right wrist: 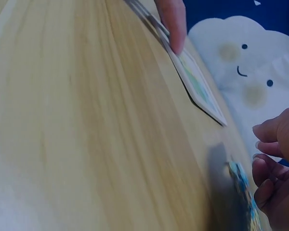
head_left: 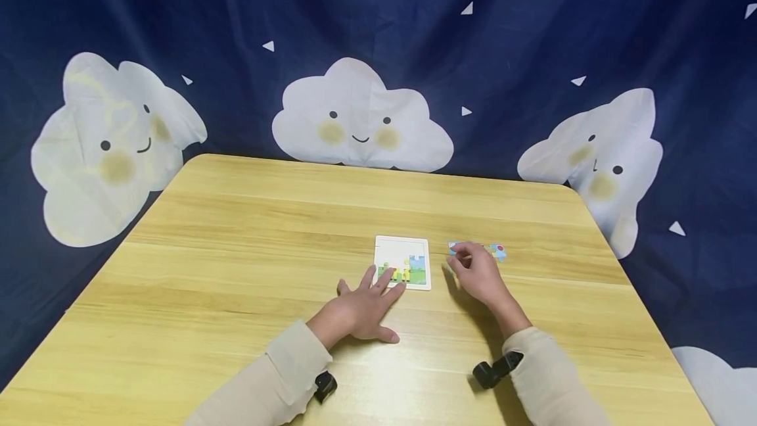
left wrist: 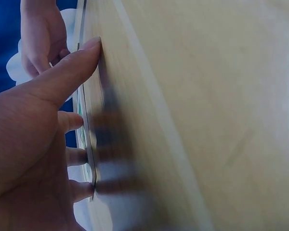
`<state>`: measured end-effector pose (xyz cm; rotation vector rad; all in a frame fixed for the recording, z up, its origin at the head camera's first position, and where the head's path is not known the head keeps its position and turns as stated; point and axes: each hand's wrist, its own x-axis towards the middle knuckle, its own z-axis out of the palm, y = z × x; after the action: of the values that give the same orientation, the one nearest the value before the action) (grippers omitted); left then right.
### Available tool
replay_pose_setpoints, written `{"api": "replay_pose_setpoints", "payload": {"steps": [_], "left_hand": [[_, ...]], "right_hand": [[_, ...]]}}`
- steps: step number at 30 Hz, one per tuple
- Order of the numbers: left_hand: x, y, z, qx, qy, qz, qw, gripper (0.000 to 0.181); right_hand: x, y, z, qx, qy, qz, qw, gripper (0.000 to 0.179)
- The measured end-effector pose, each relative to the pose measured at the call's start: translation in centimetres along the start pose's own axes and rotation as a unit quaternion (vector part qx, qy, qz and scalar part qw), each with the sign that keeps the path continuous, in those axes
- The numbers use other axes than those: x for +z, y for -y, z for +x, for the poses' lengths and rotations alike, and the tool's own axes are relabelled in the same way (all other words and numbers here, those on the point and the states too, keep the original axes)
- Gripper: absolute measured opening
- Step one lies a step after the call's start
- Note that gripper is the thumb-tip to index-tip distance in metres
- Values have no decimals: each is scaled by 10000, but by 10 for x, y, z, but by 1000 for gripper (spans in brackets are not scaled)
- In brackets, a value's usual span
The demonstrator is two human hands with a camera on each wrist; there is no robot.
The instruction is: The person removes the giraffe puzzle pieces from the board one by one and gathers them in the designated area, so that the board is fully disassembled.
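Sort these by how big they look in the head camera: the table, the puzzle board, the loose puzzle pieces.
1. Table, by far the biggest.
2. Puzzle board, under the left hand's fingertips.
3. Loose puzzle pieces by the right hand, each smallest.

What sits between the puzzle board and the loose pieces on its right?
Only the right hand, fingers curled by the nearest loose pieces; otherwise bare wooden table beside the puzzle board. Head view shows it.
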<state>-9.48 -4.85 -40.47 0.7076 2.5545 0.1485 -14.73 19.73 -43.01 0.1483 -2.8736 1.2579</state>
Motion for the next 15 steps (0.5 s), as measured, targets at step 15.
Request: {"api": "replay_pose_setpoints", "payload": {"steps": [15], "left_hand": [[-1, -1, -1, -11, 14, 54, 10000, 91]], "right_hand": [[27, 20, 7, -495, 284, -214, 9981, 29]]}}
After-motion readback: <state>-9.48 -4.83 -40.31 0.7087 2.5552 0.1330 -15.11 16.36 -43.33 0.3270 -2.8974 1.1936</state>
